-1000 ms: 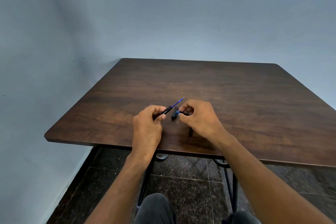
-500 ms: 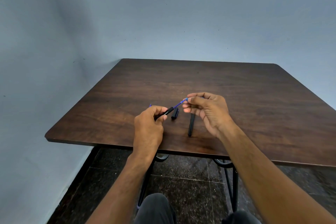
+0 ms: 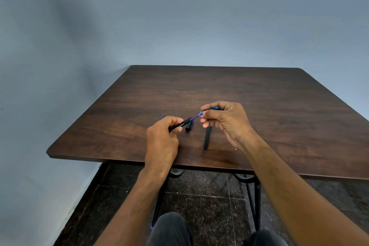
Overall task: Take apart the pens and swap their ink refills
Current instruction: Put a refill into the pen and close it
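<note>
1. we see the left hand (image 3: 161, 138) with its fingers curled round a black pen barrel (image 3: 180, 125), held just above the near part of the table (image 3: 259, 106).
2. a thin blue refill (image 3: 194, 118) sticks out of the barrel's far end, angled up and to the right.
3. the right hand (image 3: 225, 124) pinches the far tip of the refill between thumb and forefinger; its other fingers are loosely curled.
4. something small and blue (image 3: 216, 108) shows at the top of the right hand's fingers; we cannot tell what it is.
5. a short black cap (image 3: 189, 126) lies on the table just beside the barrel, below the refill.
6. a second black pen barrel (image 3: 206, 139) lies flat on the table under the right hand, pointing roughly toward us, apart from the cap.
7. a tiny blue tip (image 3: 162, 116) peeks out beyond the left hand's knuckles; too small to tell more.
8. the table is dark brown wood grain with rounded corners, set against a grey-blue wall (image 3: 179, 16).
</note>
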`<state>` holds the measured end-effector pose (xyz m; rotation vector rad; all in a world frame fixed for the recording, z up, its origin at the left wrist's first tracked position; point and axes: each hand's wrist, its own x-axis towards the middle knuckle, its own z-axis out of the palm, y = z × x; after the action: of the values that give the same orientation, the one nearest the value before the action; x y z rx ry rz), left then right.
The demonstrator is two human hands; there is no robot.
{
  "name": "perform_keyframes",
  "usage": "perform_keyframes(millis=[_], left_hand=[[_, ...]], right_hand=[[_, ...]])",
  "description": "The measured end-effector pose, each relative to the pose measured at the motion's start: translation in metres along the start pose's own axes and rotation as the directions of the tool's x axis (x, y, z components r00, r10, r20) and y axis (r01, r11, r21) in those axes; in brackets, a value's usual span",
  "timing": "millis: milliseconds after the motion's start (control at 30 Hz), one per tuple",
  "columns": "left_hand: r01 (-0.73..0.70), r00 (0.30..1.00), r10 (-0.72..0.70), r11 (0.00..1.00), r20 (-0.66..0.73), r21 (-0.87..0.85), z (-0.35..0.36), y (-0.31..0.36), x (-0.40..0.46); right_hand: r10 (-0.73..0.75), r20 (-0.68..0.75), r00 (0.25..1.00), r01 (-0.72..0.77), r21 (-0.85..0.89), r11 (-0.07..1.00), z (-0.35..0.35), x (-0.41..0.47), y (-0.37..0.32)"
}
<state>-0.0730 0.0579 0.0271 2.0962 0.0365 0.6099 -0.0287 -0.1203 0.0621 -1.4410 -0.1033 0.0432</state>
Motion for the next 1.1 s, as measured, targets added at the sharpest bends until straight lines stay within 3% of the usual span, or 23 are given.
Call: perform_keyframes(millis=[200,600,1100], left_hand=[[-0.012,1.000,0.011,0.998,0.012,0.056,0.001,-0.002,0.001],[-0.022,0.999,0.023,0.999,0.044,-0.026,0.010,0.007,-0.004],[-0.009,0.999,0.010,1.000,0.037,-0.030,0.014,0.008,-0.005]], right_hand=[[0.027,0.023,0.999,-0.027,0.003,1.000,-0.003,0.001,0.001],[0.072,0.087,0.994,-0.085,0.148,0.985,0.003,0.000,0.015],[0.066,0.085,0.994,-0.073,0.070,0.995,-0.003,-0.001,0.021]])
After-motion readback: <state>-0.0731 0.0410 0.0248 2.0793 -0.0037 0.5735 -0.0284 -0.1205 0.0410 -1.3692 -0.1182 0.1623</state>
